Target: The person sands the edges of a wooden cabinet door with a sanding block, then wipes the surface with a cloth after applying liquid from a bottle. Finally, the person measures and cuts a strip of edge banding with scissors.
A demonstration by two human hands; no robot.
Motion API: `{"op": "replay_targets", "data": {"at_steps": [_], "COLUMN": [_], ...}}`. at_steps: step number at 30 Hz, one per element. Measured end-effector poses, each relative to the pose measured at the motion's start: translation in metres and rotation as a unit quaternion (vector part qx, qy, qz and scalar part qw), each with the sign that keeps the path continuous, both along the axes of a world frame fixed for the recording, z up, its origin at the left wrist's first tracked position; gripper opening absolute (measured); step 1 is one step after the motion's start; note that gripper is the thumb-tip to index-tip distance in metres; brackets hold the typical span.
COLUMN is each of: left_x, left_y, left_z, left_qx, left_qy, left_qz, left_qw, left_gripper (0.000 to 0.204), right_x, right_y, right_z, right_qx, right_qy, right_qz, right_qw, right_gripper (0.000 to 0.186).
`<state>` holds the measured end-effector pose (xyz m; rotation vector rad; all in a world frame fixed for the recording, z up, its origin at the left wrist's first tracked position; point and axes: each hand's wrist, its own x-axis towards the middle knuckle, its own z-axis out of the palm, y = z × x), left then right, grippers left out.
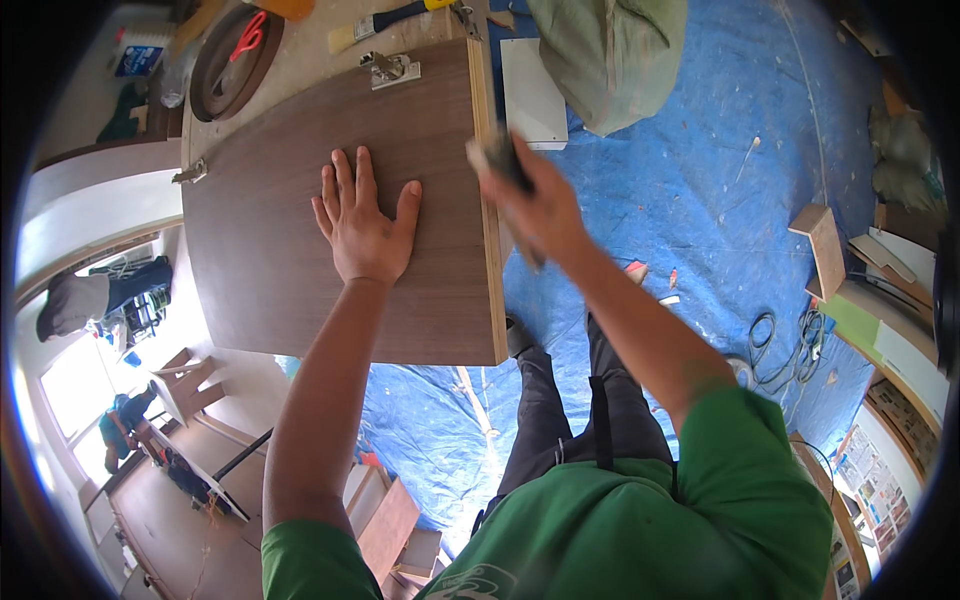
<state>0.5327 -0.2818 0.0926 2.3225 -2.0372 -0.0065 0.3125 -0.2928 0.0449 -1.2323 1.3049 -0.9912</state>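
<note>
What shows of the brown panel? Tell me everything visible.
The brown panel looks wooden, with a dark grained face and a paler edge along its right side. It lies flat, face up. One metal hinge sits toward its far right corner, a second hinge at its far left corner. The left grip lies spread on its face. The right grip holds a blurred tool beside the paler edge; contact is unclear.

A table (303,48) and a floor spread with a blue sheet (700,190).
On the table, a brown panel (260,250) lies flat and takes up most of the visible top; beyond it are a round dark dish (205,92) at left and a brush (385,22). On the sheet, to the table's right, are a white box (530,90), a grey-green sack (620,60), coiled cable (764,345) and an angled wood piece (822,245).
</note>
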Motion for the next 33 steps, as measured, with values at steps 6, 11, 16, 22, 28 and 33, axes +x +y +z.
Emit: {"op": "replay_targets", "data": {"at_steps": [6,11,16,22,28,33], "left_x": [0.001,-0.006,0.000,-0.003,-0.002,0.001], "left_y": [0.002,-0.008,0.000,-0.001,-0.003,0.003], "left_z": [0.002,0.005,0.001,0.005,0.003,0.002], "left_qx": [0.015,0.011,0.017,0.015,0.020,0.026], "left_qy": [0.001,0.005,0.003,0.004,0.003,0.001], "left_qz": [0.010,-0.010,0.008,0.001,0.000,0.010], "left_qw": [1.000,1.000,1.000,1.000,1.000,1.000], "left_gripper": [0.082,0.082,0.082,0.083,0.083,0.082], "right_x": [0.002,0.001,0.010,0.013,0.011,0.013], "right_y": [0.017,-0.118,-0.008,-0.090,-0.094,0.025], "right_z": [-0.001,0.009,-0.009,0.001,0.000,-0.006], "right_qx": [-0.073,-0.161,-0.138,-0.074,-0.093,-0.167], "right_qy": [0.014,0.043,0.014,0.006,0.048,0.025], "right_qz": [0.014,-0.082,-0.016,-0.067,-0.047,-0.045], "right_qw": [0.997,0.983,0.990,0.995,0.993,0.985], "right_gripper": [0.073,0.062,0.052,0.051,0.051,0.052]}}
